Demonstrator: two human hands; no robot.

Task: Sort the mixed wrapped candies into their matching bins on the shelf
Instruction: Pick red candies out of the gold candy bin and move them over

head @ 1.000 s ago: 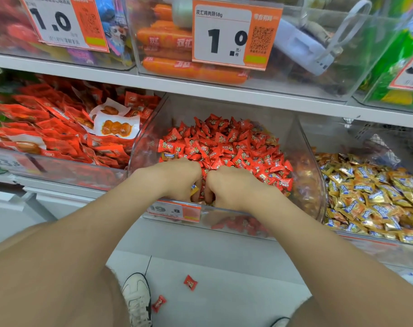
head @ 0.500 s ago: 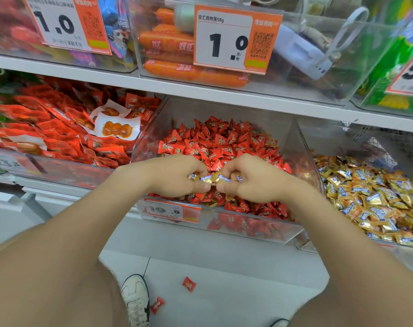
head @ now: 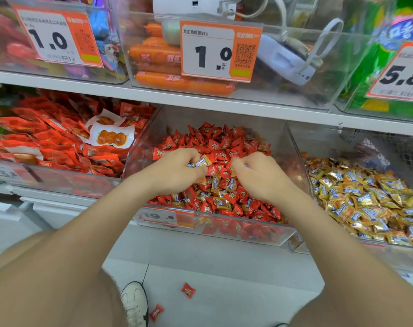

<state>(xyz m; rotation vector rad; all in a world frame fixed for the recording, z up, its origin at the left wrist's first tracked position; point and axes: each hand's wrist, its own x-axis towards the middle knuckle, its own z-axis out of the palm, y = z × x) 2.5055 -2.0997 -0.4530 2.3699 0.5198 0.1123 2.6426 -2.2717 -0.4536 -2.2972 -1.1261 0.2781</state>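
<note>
A clear middle bin [head: 292, 161] holds a heap of red wrapped candies [head: 224, 142] with several gold-and-blue candies [head: 220, 185] mixed in near its front. My left hand [head: 177, 171] hovers over the heap and pinches gold-and-blue candies [head: 200, 162] in its curled fingers. My right hand [head: 259, 173] is beside it with fingers curled; a bit of blue wrapper peeks out at its fingertips, the rest is hidden. The bin to the right [head: 375, 251] is full of gold-and-blue candies [head: 365, 194].
A left bin holds red snack packets [head: 59, 142]. The upper shelf [head: 200, 100] carries bins with orange sausages [head: 177, 81] and price tags [head: 219, 50]. Two red candies [head: 188, 290] [head: 156, 312] lie on the floor near my white shoe [head: 134, 303].
Both hands have lifted out of the front of the heap and drawn slightly apart. The left hand now shows gold-and-blue candies pinched in its fingers.
</note>
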